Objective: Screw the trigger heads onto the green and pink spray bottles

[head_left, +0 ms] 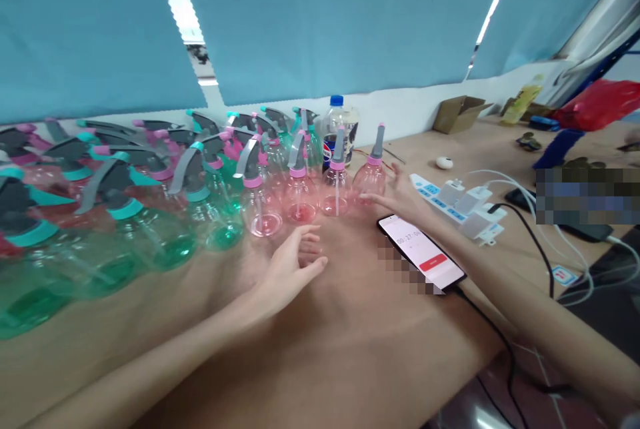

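My left hand (296,261) hovers over or rests on the brown tabletop in front of the pink spray bottles, palm turned inward. Its fingers are loosely bent, the thumb stands apart, and nothing is in it. At the right end of the row, my right hand (400,192) is beside a pink spray bottle (369,179) with a grey trigger head. Thumb and fingers there are spread; whether they touch the bottle I cannot tell. Further pink spray bottles (299,199) stand to its left. A phone (425,252) showing a timer lies under my right forearm.
Several green spray bottles (160,242) crowd the left side. Behind the row stands a Pepsi bottle (330,139). A white power strip (440,202) with chargers and cables lies at right. Farther back are a cardboard box (457,114) and a red plastic bag (600,102).
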`<act>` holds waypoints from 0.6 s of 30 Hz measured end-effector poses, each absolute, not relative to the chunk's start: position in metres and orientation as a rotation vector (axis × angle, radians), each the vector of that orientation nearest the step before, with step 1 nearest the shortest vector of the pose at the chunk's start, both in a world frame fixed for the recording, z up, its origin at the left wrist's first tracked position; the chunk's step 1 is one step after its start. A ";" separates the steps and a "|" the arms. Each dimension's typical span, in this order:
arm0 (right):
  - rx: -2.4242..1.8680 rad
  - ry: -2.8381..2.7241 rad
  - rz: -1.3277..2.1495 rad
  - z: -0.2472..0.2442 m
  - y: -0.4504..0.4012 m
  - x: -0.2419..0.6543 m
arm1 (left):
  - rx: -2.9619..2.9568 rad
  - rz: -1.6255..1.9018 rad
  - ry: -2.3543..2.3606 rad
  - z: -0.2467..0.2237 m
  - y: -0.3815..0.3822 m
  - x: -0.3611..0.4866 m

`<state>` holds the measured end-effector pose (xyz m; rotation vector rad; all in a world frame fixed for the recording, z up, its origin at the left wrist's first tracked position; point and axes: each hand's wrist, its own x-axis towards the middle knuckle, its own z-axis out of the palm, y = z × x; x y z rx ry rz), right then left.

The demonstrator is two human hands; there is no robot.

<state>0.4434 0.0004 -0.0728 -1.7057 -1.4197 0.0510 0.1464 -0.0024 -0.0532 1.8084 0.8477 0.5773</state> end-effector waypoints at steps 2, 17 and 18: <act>-1.740 -1.387 -0.095 -0.068 -0.018 0.428 | 1.815 0.580 0.879 -0.052 -0.003 0.132; -1.049 -2.038 0.292 -0.046 -0.027 0.177 | 1.873 0.795 1.263 -0.039 -0.025 -0.058; -0.996 -2.080 0.324 -0.047 -0.024 0.157 | 1.864 0.826 1.290 -0.039 -0.028 -0.077</act>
